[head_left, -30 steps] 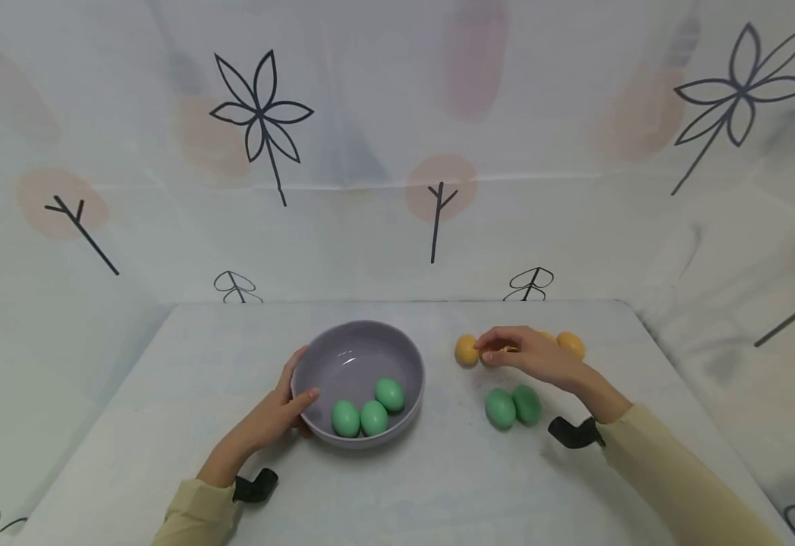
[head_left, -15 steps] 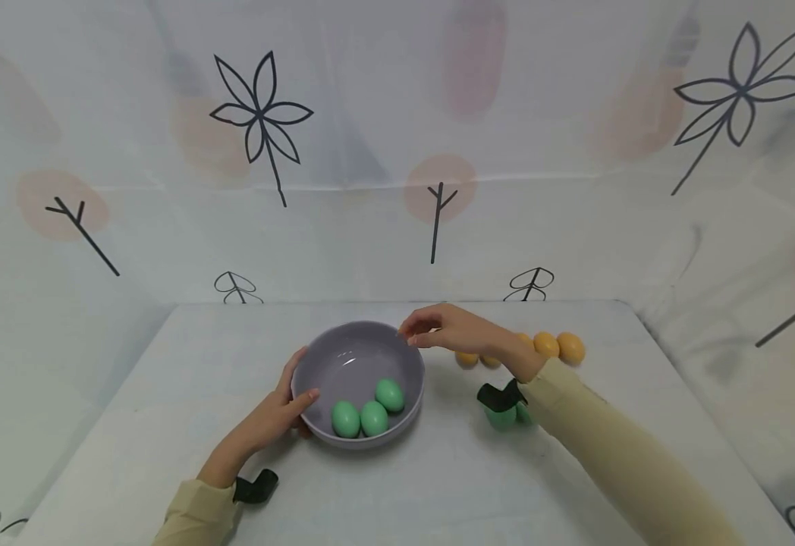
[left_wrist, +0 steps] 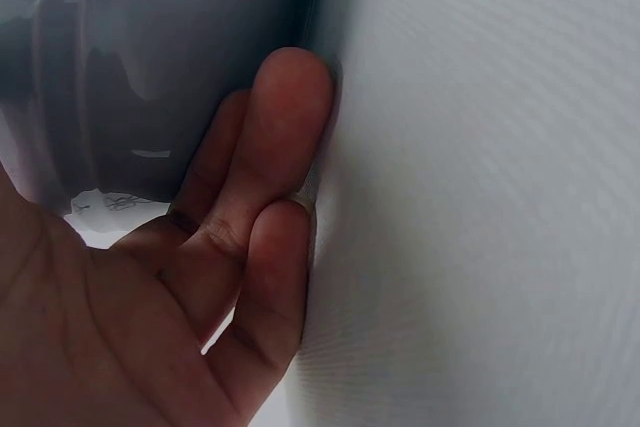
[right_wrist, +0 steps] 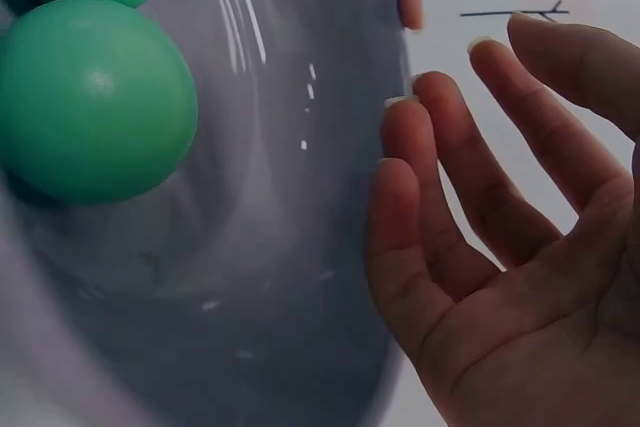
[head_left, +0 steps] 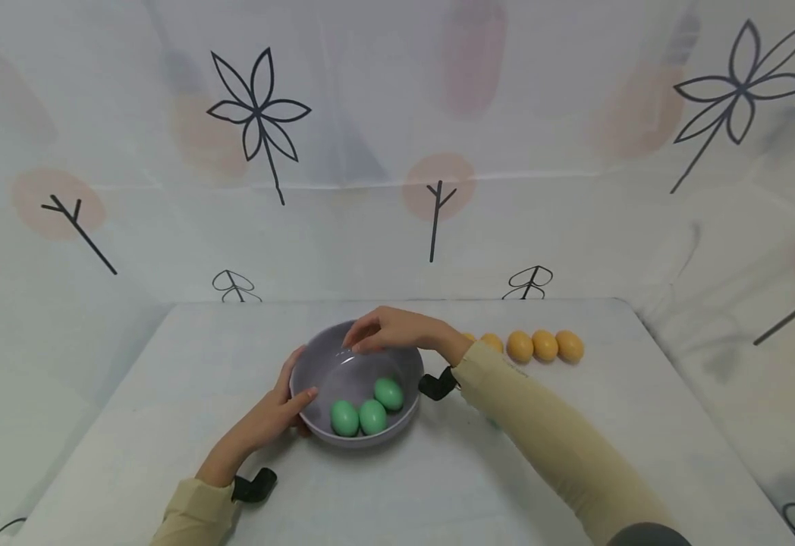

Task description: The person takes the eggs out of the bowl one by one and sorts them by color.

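Note:
A grey-purple bowl point(head_left: 343, 379) stands on the table with three green eggs point(head_left: 373, 417) in it. My left hand point(head_left: 276, 409) holds its left side, the thumb over the rim. In the left wrist view, the fingers point(left_wrist: 290, 117) lie along the bowl's outer wall, close to the white surface. My right hand point(head_left: 397, 331) hovers over the bowl's far right part. In the right wrist view its fingers point(right_wrist: 395, 207) are loosely bent and hold nothing, beside a green egg point(right_wrist: 95, 102) in the bowl.
Several yellow eggs point(head_left: 520, 346) form a row at the back right, the leftmost partly behind my right arm. The right sleeve point(head_left: 541, 417) mostly hides the green eggs on the table. A patterned cloth point(head_left: 343, 243) hangs behind the white table point(head_left: 165, 379).
My right hand has moved left from the yellow eggs to over the bowl, and its arm now covers the loose green eggs. The left hand and bowl have stayed in place.

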`<state>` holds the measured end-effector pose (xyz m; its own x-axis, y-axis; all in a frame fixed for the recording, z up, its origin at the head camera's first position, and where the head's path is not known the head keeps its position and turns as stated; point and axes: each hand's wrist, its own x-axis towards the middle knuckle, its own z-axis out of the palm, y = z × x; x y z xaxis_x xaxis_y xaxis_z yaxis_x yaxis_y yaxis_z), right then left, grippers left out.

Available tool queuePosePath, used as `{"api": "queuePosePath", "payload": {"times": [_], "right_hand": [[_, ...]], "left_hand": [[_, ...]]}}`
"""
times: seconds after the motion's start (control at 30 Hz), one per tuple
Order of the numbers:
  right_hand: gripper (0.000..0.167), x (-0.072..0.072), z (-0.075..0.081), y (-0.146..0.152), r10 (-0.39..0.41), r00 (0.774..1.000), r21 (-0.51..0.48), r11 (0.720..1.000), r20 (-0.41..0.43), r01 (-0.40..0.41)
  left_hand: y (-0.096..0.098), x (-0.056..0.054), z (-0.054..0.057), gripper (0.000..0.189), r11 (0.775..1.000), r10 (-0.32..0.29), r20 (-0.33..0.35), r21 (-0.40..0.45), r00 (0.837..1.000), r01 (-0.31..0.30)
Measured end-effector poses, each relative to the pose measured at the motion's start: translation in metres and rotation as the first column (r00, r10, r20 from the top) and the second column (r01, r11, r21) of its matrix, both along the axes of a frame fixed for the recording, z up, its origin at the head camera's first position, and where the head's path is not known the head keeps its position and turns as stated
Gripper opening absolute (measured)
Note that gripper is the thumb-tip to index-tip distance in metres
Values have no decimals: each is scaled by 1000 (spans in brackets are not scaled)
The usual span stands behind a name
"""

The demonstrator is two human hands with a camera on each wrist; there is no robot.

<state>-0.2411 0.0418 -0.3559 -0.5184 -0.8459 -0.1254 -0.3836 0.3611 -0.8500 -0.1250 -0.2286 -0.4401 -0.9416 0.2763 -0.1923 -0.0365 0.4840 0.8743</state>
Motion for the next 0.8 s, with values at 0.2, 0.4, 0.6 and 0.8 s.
{"api": "queuePosePath", "payload": {"times": [0.2, 0.4, 0.6, 0.8], "right_hand": [[36, -9, -10, -17, 32, 994, 89, 995, 107, -42], [37, -15, -16, -22, 89, 967, 263, 953, 237, -152], [42, -15, -16, -22, 137, 955, 377, 897, 264, -233], [38, -13, -16, -24, 148, 956, 407, 880, 252, -243]], "left_hand": [[-1, 0, -1, 76, 1000, -11, -12, -20, 1000, 11], [-3, -1, -2, 76, 1000, -5, -20, -10, 1000, 4], [-1, -1, -2, 76, 1000, 0, -13, -17, 1000, 0], [-4, -3, -4, 76, 999, -23, -11, -23, 1000, 22]]}}
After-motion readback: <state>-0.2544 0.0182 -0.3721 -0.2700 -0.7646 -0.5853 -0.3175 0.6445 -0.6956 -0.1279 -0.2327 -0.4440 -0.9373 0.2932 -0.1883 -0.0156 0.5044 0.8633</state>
